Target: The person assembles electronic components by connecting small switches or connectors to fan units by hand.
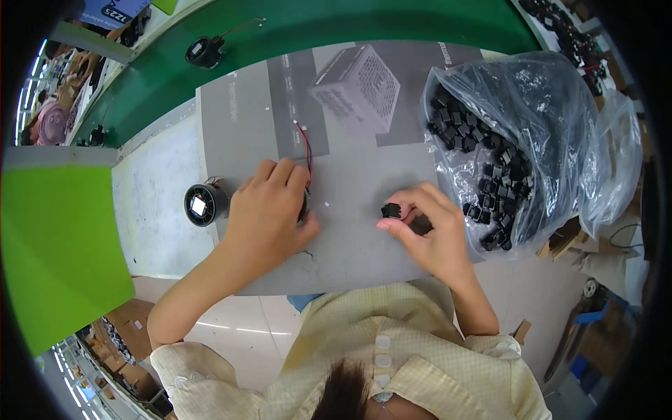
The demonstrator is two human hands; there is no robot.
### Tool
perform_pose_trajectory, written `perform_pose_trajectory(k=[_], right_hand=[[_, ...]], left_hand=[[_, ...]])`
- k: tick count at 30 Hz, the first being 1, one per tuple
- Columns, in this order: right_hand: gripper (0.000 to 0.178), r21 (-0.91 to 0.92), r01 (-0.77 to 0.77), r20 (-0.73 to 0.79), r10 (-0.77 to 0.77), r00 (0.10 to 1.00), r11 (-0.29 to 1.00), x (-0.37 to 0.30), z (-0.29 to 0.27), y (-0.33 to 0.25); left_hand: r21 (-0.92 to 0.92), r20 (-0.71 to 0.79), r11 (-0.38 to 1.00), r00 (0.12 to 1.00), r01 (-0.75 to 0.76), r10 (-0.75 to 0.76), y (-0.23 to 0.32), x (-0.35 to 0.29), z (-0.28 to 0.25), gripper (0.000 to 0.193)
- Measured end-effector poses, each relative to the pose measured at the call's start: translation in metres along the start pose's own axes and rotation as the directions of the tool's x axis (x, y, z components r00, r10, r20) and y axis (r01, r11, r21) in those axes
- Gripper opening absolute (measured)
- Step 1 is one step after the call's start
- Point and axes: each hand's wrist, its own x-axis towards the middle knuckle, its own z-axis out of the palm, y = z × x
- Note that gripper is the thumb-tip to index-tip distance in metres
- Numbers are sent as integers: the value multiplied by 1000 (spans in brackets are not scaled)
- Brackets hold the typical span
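Observation:
My left hand point(269, 203) is closed around a dark part point(304, 207), mostly hidden behind the fingers. A thin red-and-black wire lead point(307, 145) with a small white connector runs away from it over the grey cardboard sheet point(350, 259). To the right, my right hand point(437, 227) pinches a small black plastic piece point(391, 211) between thumb and fingertips, a little above the cardboard. Beside my left wrist sits a black round housing point(204, 204) with a white square at its centre. Right of my right hand, an open clear plastic bag point(560, 133) holds many small black plastic pieces point(493, 189).
Along the far side runs a green conveyor belt point(308, 31), carrying another black round unit point(204, 52) with a wire and a smaller one point(97, 135) farther left. A bright green panel point(63, 245) stands at the left. Cardboard boxes point(129, 325) are below the table.

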Motion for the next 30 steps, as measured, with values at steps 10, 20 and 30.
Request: perform_pose_trajectory(k=[10,20,30], right_hand=[[34,714,-200,109,176,978,671,-12,-13,2],[40,723,-245,98,255,962,646,-18,-28,-1],[32,600,-41,-131,149,980,799,-17,-17,6]], left_hand=[[-78,203,991,972,-106,120,21,15,1,10],[-215,32,938,958,-272,285,32,37,12,9],[-621,-31,738,949,-263,312,33,41,13,15]])
